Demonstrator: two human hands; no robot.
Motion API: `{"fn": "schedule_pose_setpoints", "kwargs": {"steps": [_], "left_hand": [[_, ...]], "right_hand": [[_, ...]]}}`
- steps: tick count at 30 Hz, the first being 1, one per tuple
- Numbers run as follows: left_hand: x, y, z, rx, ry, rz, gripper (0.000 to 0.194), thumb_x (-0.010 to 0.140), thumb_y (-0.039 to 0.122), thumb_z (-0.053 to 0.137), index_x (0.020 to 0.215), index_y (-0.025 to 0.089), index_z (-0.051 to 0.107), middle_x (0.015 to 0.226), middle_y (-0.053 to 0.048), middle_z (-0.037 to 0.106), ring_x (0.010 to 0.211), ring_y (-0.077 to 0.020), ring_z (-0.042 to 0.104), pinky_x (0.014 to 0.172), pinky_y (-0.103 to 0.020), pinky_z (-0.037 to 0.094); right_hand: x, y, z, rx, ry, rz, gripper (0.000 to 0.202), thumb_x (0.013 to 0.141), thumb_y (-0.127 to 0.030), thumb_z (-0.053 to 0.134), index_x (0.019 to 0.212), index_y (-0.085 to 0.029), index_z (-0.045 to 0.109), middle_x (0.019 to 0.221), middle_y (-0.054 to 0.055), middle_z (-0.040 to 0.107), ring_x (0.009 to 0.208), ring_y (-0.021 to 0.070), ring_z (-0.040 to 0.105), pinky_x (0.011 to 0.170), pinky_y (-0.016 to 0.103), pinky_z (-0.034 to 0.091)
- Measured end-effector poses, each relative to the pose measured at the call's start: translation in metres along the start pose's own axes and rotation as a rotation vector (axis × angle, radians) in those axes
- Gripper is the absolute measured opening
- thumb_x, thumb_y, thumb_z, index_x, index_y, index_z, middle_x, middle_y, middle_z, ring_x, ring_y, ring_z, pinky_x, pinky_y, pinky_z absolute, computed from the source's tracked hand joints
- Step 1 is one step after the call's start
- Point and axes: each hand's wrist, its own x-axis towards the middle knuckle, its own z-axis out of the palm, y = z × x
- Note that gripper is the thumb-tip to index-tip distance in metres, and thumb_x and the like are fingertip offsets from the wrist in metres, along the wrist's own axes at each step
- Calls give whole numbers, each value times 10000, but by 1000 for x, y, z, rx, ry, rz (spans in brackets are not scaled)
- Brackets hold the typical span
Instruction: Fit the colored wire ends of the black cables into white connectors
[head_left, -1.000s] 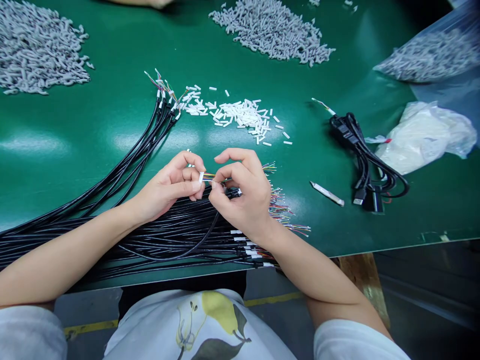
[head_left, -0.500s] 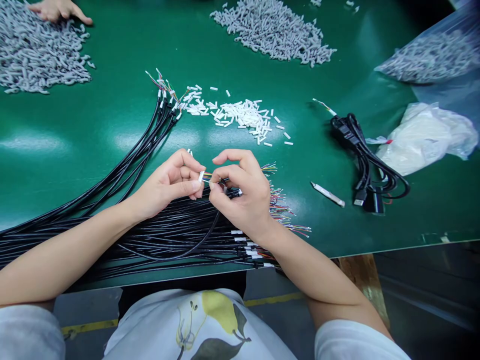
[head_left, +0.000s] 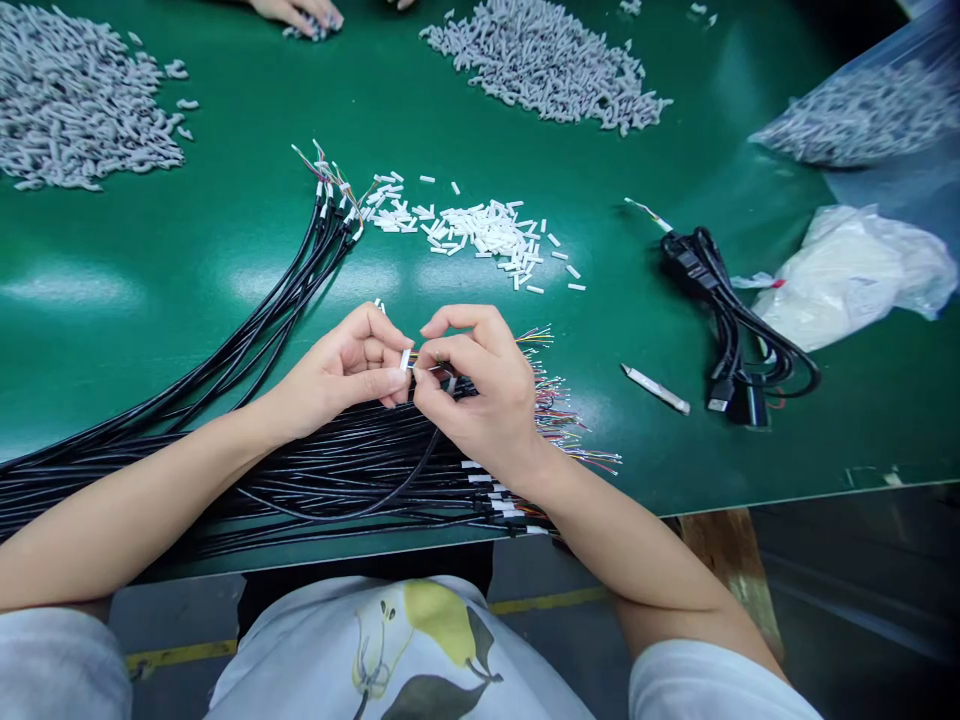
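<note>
My left hand [head_left: 349,365] pinches a small white connector [head_left: 406,359] between thumb and fingers. Close against it, my right hand [head_left: 480,380] is closed in a pinch on thin wires at the end of a black cable [head_left: 429,452]. The fingers partly hide the wires, and I cannot tell how far they sit in the connector. Beneath both hands lies a thick bundle of black cables [head_left: 315,470], its stripped coloured wire ends [head_left: 559,405] pointing right. Further left, other cables [head_left: 289,290] carry white connectors on their tips.
Beyond my hands lies a pile of white connectors [head_left: 487,230]. Grey pieces form heaps at the left [head_left: 82,110] and the back [head_left: 547,60]. To the right are a white penlike tool [head_left: 655,389], a coiled black cable [head_left: 720,300] and plastic bags [head_left: 855,270]. A co-worker's hand [head_left: 300,12] touches grey pieces.
My right hand has shifted slightly left, nearer the connector, which has turned a little. The co-worker's hand has moved right from the left heap, with some grey pieces under it.
</note>
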Motion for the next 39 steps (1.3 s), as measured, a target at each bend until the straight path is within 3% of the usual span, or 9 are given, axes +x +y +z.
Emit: {"fn": "schedule_pose_setpoints", "kwargs": {"steps": [4,7,13,15,19,22,27,32,39], "left_hand": [[3,4,2,21,169,-6,216,813,178,750,947,190,581,655,44,669,596,-86,618,558,-178,473],[5,5,2,60,226,-22,212,792,193,740,932,193,581,629,48,650,567,-84,590,543,-182,455],[4,1,0,154,197,-6,183,843,226,706,978,199,586,670,43,626,624,-96,598,586,-200,471],[2,1,-3,316,210,86,196,877,236,684,1051,207,598,771,19,646,709,-111,617,650,-227,498],[0,8,-7,861,252,513,304,850,242,751,1136,242,646,1044,-39,671,911,-162,622,824,-316,514],[0,14,-8,1145,223,651,94,891,253,720,979,250,688,972,-20,678,920,-178,627,844,-344,495],[-1,11,-2,1135,256,493,143,962,301,633,853,209,639,910,-24,640,903,-177,601,829,-334,481],[0,6,2,726,202,195,211,958,326,627,800,191,590,867,-11,608,840,-149,579,802,-301,476],[6,12,-3,169,112,-63,304,859,264,762,1137,196,661,803,16,677,695,-107,635,702,-243,522]], "right_hand": [[4,0,-5,130,-29,192,40,900,-172,627,900,-207,647,1175,79,601,987,166,645,578,228,604],[5,1,-7,252,-49,305,47,923,-218,631,893,-214,667,1163,65,586,1021,169,642,581,219,622],[3,4,-4,221,-64,203,40,913,-192,652,897,-211,683,1168,65,593,944,152,637,641,261,615],[3,5,-5,168,-74,173,49,908,-183,659,877,-212,683,1168,63,607,892,147,631,665,290,603],[3,6,-5,128,-104,165,68,902,-158,647,864,-207,675,1189,65,603,782,114,609,680,315,584],[2,7,-4,99,-119,144,86,893,-136,636,847,-203,664,1177,62,603,741,97,595,669,305,571],[1,7,0,15,-49,35,87,890,-126,623,870,-208,647,1118,62,619,784,120,611,652,292,547],[1,8,2,-43,-1,-57,125,857,-79,610,830,-201,614,1040,60,622,833,137,623,685,295,543],[1,5,2,-28,-19,-69,132,831,-74,591,806,-203,587,1095,75,603,912,163,659,764,344,570]]}}
